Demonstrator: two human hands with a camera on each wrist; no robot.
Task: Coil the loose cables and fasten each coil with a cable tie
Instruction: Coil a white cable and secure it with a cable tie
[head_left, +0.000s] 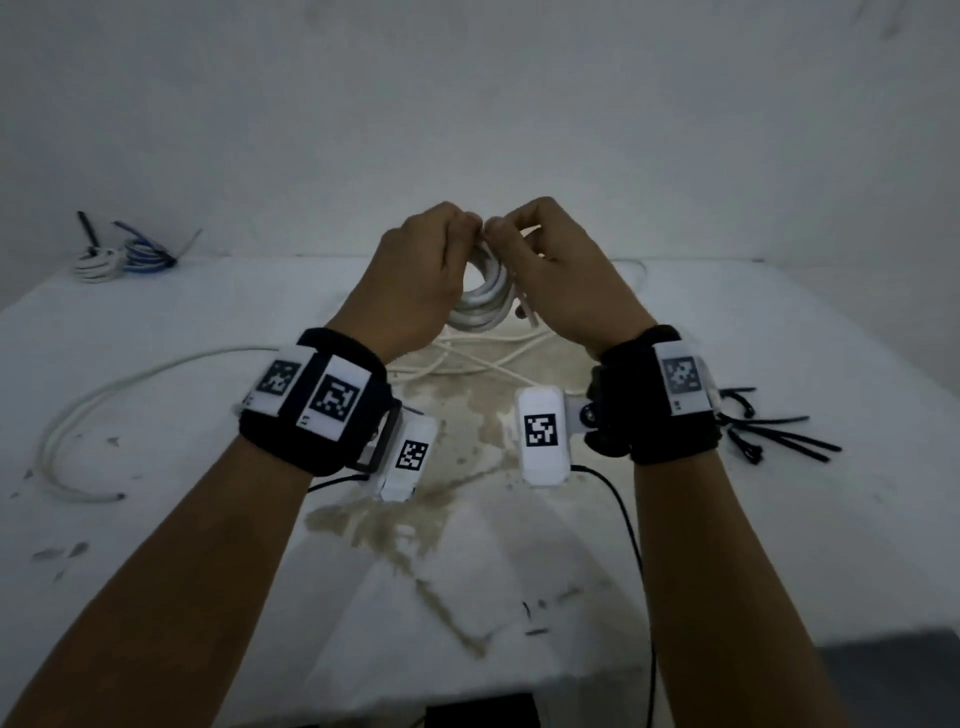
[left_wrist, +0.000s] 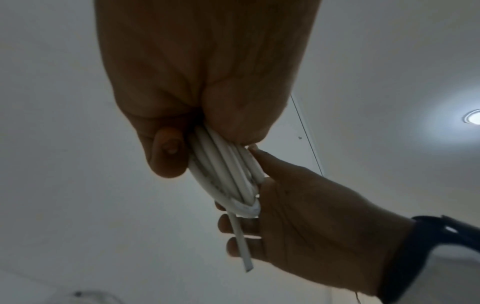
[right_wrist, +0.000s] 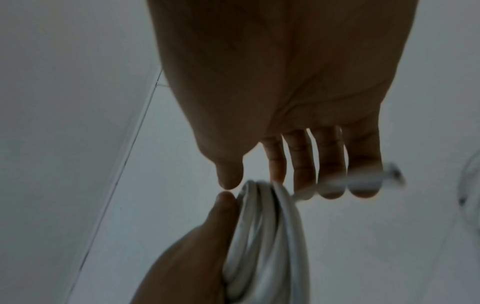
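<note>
We hold the white cable coil above the worktop: our left hand wraps its loops, our right hand pinches the top beside that grip.

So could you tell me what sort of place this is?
Probably a bare indoor work corner: a stained white-covered table against a plain wall, with loose white cable, spare black cable ties and finished coils.
</note>
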